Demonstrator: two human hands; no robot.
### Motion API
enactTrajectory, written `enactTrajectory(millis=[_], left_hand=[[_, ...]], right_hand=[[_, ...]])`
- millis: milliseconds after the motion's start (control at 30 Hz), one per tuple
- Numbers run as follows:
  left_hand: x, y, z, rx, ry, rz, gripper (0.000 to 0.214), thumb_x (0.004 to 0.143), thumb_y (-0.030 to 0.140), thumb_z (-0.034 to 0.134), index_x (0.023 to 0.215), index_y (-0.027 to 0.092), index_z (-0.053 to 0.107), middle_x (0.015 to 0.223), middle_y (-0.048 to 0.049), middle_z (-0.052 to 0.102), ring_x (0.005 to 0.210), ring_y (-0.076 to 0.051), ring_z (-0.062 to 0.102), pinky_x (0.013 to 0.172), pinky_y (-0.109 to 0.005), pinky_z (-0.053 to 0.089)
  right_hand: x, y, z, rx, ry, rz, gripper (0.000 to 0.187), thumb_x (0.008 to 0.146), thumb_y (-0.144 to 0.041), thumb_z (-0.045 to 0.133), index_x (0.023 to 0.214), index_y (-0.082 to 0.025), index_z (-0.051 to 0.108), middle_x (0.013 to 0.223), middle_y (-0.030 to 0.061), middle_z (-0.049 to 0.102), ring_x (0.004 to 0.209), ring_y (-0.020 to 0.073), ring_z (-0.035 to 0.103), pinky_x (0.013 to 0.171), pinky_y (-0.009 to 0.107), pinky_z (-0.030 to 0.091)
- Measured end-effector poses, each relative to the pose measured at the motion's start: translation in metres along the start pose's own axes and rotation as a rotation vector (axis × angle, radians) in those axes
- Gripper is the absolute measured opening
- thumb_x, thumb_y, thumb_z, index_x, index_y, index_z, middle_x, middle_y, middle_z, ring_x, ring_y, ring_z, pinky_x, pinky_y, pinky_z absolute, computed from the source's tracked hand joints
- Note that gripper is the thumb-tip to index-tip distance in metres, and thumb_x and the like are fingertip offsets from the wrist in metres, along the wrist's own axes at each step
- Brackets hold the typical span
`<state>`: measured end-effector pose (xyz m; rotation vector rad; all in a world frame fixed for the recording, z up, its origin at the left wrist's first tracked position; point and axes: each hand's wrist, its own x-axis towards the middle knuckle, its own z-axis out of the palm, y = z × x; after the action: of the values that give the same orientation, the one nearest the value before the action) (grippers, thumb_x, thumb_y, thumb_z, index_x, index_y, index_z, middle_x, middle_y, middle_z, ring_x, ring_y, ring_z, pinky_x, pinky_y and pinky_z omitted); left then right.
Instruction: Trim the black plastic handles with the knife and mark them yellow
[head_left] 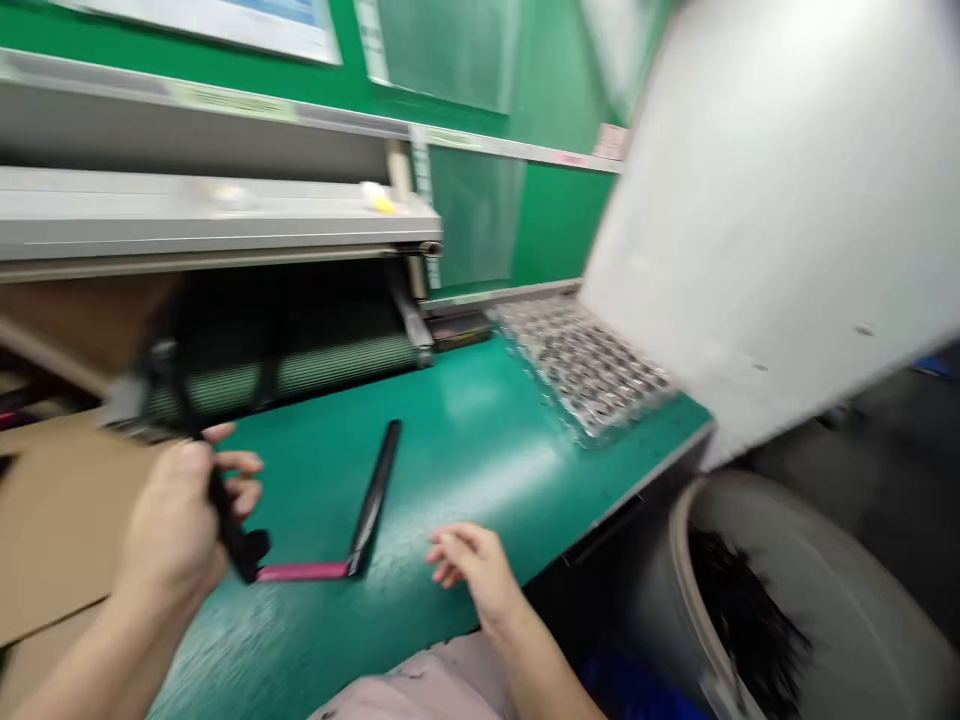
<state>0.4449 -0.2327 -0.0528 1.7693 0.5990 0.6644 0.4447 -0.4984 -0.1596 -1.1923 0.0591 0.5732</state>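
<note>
On the left, my left hand is closed around a long black part, which is blurred and stands tilted. A pink strip runs from the lower end of this part to a slim black bar. The bar slants over the green tabletop; I cannot tell whether all of it touches the surface. My right hand hovers over the front of the table, to the right of the bar. Its fingers are loosely bent, and nothing shows in them.
Behind the table is a ribbed conveyor belt under a grey housing. A clear tray of small metallic parts lies back right, beside a white panel. Cardboard is at left. A grey bin holds black strands.
</note>
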Motion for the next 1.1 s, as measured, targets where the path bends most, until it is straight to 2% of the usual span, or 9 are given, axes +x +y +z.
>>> enactTrajectory(millis=[133, 300, 433, 533, 600, 700, 833, 967, 1100], left_hand=[[-0.003, -0.007, -0.035, -0.036, 0.107, -0.042, 0.035, 0.096, 0.047, 0.055, 0.118, 0.020, 0.059, 0.063, 0.0074, 0.050, 0.044, -0.009, 0.046, 0.044, -0.022, 0.038], [-0.018, -0.022, -0.059, 0.061, 0.199, 0.013, 0.041, 0.094, 0.053, 0.057, 0.122, 0.023, 0.059, 0.057, 0.0082, 0.048, 0.043, -0.013, 0.049, 0.047, -0.026, 0.040], [-0.046, -0.067, -0.079, 0.314, 0.266, -0.022, 0.040, 0.089, 0.054, 0.058, 0.115, 0.024, 0.059, 0.061, 0.0042, 0.056, 0.053, -0.020, 0.056, 0.057, -0.030, 0.039], [-0.062, -0.106, -0.083, 0.265, 0.165, -0.152, 0.038, 0.073, 0.053, 0.071, 0.095, 0.023, 0.064, 0.061, 0.0010, 0.061, 0.055, -0.023, 0.056, 0.058, -0.031, 0.033], [-0.066, -0.119, -0.082, 0.177, 0.176, -0.198, 0.037, 0.071, 0.054, 0.073, 0.089, 0.024, 0.064, 0.061, 0.0006, 0.061, 0.057, -0.022, 0.056, 0.057, -0.030, 0.033], [-0.063, -0.114, -0.080, 0.018, 0.325, -0.241, 0.039, 0.081, 0.062, 0.063, 0.089, 0.024, 0.060, 0.058, 0.0040, 0.054, 0.052, -0.018, 0.051, 0.054, -0.028, 0.035], [-0.061, -0.089, -0.072, -0.253, 0.539, -0.322, 0.045, 0.090, 0.066, 0.048, 0.097, 0.022, 0.054, 0.055, 0.0092, 0.042, 0.040, -0.011, 0.037, 0.045, -0.025, 0.032], [-0.071, -0.078, -0.069, -0.460, 0.676, -0.417, 0.047, 0.083, 0.065, 0.057, 0.095, 0.020, 0.054, 0.063, 0.0074, 0.046, 0.040, -0.008, 0.034, 0.041, -0.023, 0.029], [-0.083, -0.085, -0.075, -0.544, 0.741, -0.464, 0.053, 0.075, 0.065, 0.064, 0.098, 0.019, 0.054, 0.074, 0.0051, 0.051, 0.041, -0.005, 0.032, 0.039, -0.021, 0.026]], right_hand=[[0.007, 0.010, -0.002, -0.113, 0.002, 0.007, 0.061, 0.071, -0.073, 0.077, 0.089, -0.015, 0.075, 0.076, 0.0058, 0.071, 0.058, 0.0102, 0.057, 0.053, 0.021, 0.041], [0.026, -0.003, 0.027, -0.251, -0.060, -0.045, 0.060, 0.071, -0.073, 0.078, 0.090, -0.016, 0.077, 0.076, 0.0062, 0.071, 0.060, 0.0122, 0.057, 0.056, 0.023, 0.043], [0.046, -0.014, 0.055, -0.320, -0.129, -0.091, 0.057, 0.074, -0.072, 0.076, 0.091, -0.018, 0.077, 0.076, 0.0049, 0.071, 0.062, 0.0128, 0.058, 0.058, 0.024, 0.044], [0.053, -0.011, 0.073, -0.362, -0.211, -0.092, 0.057, 0.076, -0.072, 0.073, 0.090, -0.017, 0.076, 0.076, 0.0051, 0.070, 0.062, 0.0135, 0.058, 0.057, 0.024, 0.045], [0.053, -0.003, 0.084, -0.390, -0.283, -0.075, 0.056, 0.079, -0.071, 0.071, 0.089, -0.016, 0.076, 0.074, 0.0055, 0.070, 0.060, 0.0140, 0.058, 0.056, 0.025, 0.045], [0.046, 0.014, 0.103, -0.466, -0.395, -0.060, 0.051, 0.082, -0.066, 0.071, 0.093, -0.016, 0.076, 0.075, 0.0065, 0.071, 0.062, 0.0162, 0.060, 0.057, 0.026, 0.049], [0.031, 0.038, 0.128, -0.629, -0.606, -0.179, 0.048, 0.083, -0.045, 0.074, 0.124, -0.019, 0.071, 0.103, 0.0110, 0.074, 0.075, 0.0197, 0.067, 0.063, 0.028, 0.054], [0.016, 0.051, 0.146, -0.698, -0.746, -0.360, 0.016, 0.091, -0.034, 0.065, 0.099, -0.025, 0.076, 0.094, 0.0071, 0.074, 0.079, 0.0217, 0.067, 0.070, 0.030, 0.052], [0.007, 0.058, 0.153, -0.726, -0.792, -0.475, 0.014, 0.093, -0.024, 0.060, 0.087, -0.025, 0.073, 0.084, 0.0039, 0.071, 0.078, 0.0207, 0.067, 0.070, 0.029, 0.048]])
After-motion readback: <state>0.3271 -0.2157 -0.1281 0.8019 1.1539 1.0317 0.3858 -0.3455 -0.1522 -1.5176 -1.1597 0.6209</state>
